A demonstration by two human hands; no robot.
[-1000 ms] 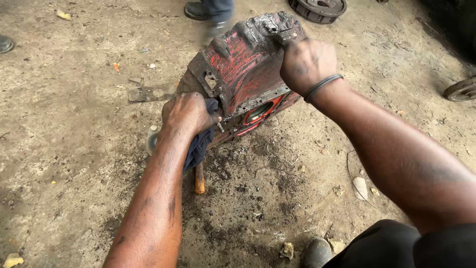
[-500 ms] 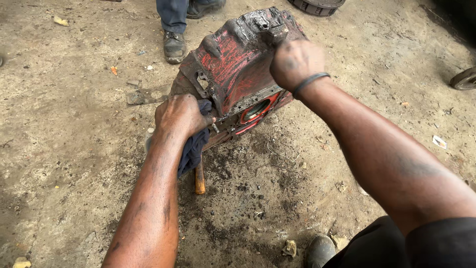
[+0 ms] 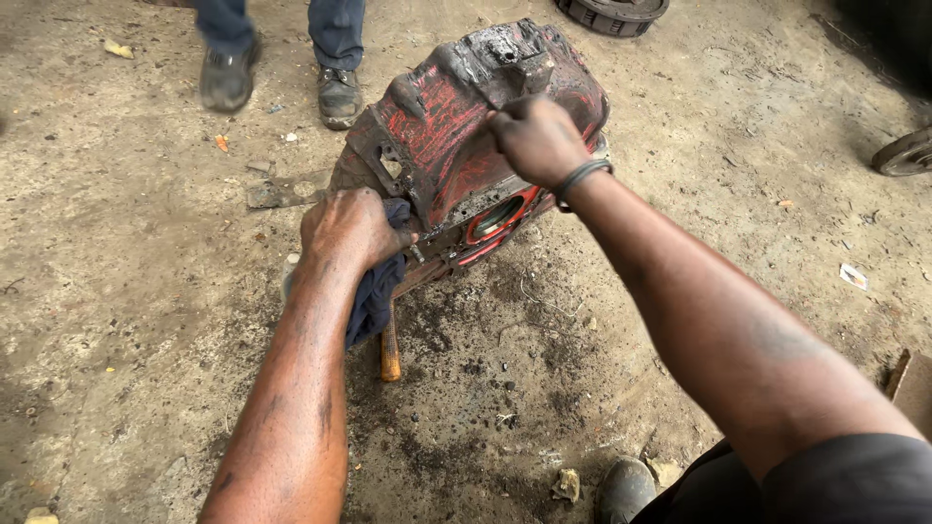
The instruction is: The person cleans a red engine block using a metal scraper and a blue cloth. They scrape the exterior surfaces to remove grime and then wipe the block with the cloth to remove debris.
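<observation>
A big, grimy red metal housing (image 3: 442, 126) with a round red-rimmed opening stands tilted on the dirt floor. My left hand (image 3: 348, 229) is closed around a dark blue rag (image 3: 374, 291) and presses it against the housing's lower left edge. My right hand (image 3: 534, 139), a dark band on its wrist, grips the upper part of the housing. An orange tool handle (image 3: 389, 346) lies on the ground under my left wrist.
Another person's legs and dark shoes (image 3: 339, 94) stand just behind the housing. A round metal part (image 3: 614, 12) lies at the top, another (image 3: 903, 152) at the right edge. My shoe tip (image 3: 621, 488) is at the bottom. Oily dark patches and scraps lie around.
The other person has stepped closer behind the housing, both shoes now showing. My right hand slid slightly lower on the housing's top. My left hand keeps the rag on the edge.
</observation>
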